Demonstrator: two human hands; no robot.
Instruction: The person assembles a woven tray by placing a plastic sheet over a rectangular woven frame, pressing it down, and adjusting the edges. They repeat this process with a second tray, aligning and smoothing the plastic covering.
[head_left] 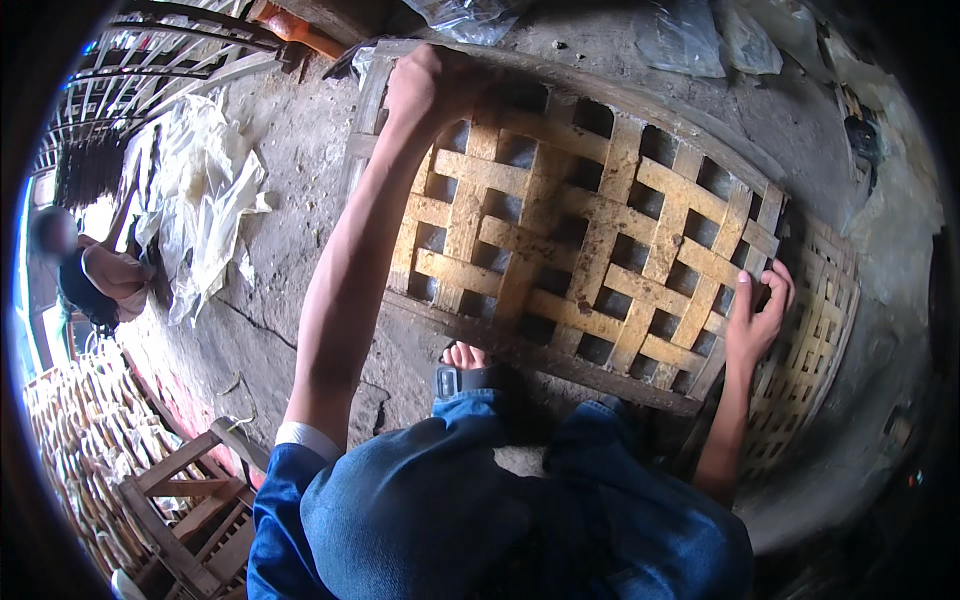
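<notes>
1. Woven bamboo lattice panel (575,235) is seen lying across the middle of the view, its wide flat strips crossed in an open checker pattern, and it is propped over the concrete floor (300,150) in front of the person's knees.
2. The left hand (425,85) is closed over the panel's far corner at about eleven o'clock, with the fingers wrapped around the edge strip; the arm is stretched out fully toward it.
3. The right hand (760,315) is held at about three o'clock of the panel, with the fingers curled and hooked into the weave at the right edge, so a strip is gripped there.
4. A second woven panel (815,350) is seen beneath and to the right, partly covered by the first one.
5. A sandalled foot (465,368) is placed just under the near edge at six o'clock, apparently as a brace.
6. The step in hand is judged to be the tightening or squaring of the weave at the rim, the panel being steadied from two opposite sides.
7. The next move is judged to call for a firm pull on the edge strip while the far corner is kept pinned, so that the lattice is not skewed.
8. White plastic sheeting (200,190) is seen at nine o'clock, with another person (95,275) beside it and a wooden frame (190,500) at seven o'clock.
</notes>
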